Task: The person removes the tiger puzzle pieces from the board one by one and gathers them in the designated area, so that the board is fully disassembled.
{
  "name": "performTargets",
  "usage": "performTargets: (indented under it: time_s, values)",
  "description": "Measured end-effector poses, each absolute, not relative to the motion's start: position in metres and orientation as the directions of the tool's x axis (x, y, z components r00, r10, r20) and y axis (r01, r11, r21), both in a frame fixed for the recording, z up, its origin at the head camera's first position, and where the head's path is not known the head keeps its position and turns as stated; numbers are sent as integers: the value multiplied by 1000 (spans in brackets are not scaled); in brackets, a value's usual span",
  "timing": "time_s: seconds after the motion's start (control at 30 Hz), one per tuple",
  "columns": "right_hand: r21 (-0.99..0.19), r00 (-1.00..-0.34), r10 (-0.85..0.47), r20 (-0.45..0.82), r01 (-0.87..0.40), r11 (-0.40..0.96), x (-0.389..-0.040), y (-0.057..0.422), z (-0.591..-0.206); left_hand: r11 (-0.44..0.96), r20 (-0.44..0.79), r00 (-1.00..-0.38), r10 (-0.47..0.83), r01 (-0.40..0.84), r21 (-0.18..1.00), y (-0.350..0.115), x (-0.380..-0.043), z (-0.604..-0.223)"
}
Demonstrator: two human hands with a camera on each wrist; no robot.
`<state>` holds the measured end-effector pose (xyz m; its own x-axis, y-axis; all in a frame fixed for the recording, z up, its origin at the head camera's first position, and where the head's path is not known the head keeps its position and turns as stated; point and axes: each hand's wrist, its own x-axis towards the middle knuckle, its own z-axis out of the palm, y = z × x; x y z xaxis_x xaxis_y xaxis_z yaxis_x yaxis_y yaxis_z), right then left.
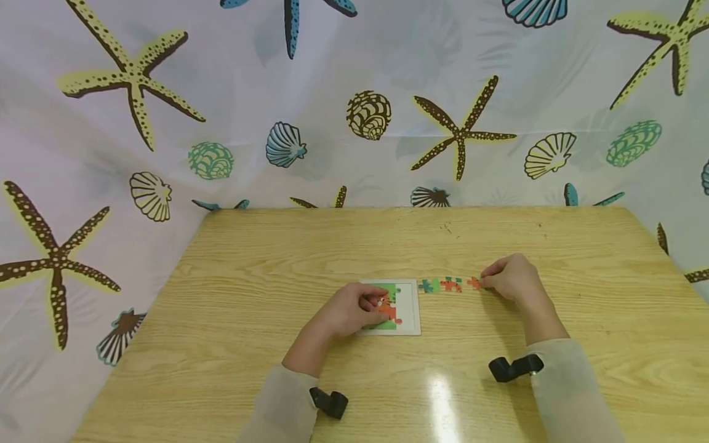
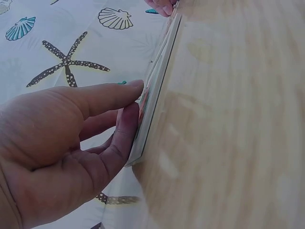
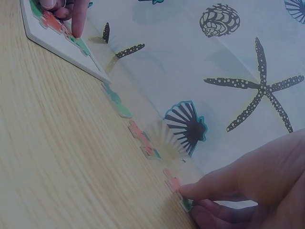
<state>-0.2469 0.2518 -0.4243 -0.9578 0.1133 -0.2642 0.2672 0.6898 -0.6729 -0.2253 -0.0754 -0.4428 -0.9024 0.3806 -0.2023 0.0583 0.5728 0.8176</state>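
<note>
In the head view, my left hand (image 1: 350, 307) rests on a partly filled jigsaw puzzle (image 1: 391, 323) with an orange animal on green. Its thumb and fingers are spread across the pieces. The puzzle lies in a flat white tray (image 1: 410, 307), whose right part shows bare white. To the right, my right hand (image 1: 512, 280) pinches an orange and green puzzle piece (image 1: 474, 283) at the table surface. In the right wrist view, the thumb of the right hand (image 3: 248, 186) lies on that piece (image 3: 172, 180), and the other fingers are partly hidden behind it.
Between tray and right hand lie a green puzzle piece (image 1: 429, 286) and an orange-green puzzle piece (image 1: 451, 284), in a row. Everything is on a wooden table (image 1: 266, 258). A white cloth (image 1: 321, 61) printed with shells and starfish hangs behind and at the sides.
</note>
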Motion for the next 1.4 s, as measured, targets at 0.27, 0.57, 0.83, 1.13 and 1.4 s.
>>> performTargets:
  time_s: [0.27, 0.57, 0.83, 1.13, 1.4]
  values:
    - [-676, -956, 116, -268, 273, 685, -247, 249, -423, 575, -197, -914, 354, 47, 817, -75, -224, -441]
    - [-667, -961, 122, -246, 260, 698, -243, 246, -421, 574, -195, -929, 315, 22, 818, -74, -223, -442]
    - [-674, -973, 61, -221, 197, 712, -244, 235, -418, 613, -185, -946, 265, 17, 790, -69, -222, -443]
    - [-738, -975, -56, -213, 123, 663, -239, 210, -404, 614, -169, -962, 213, -3, 789, -67, -223, -444]
    - [-770, -966, -152, -210, 68, 635, -239, 184, -412, 577, -184, -966, 180, -47, 815, -69, -224, -446]
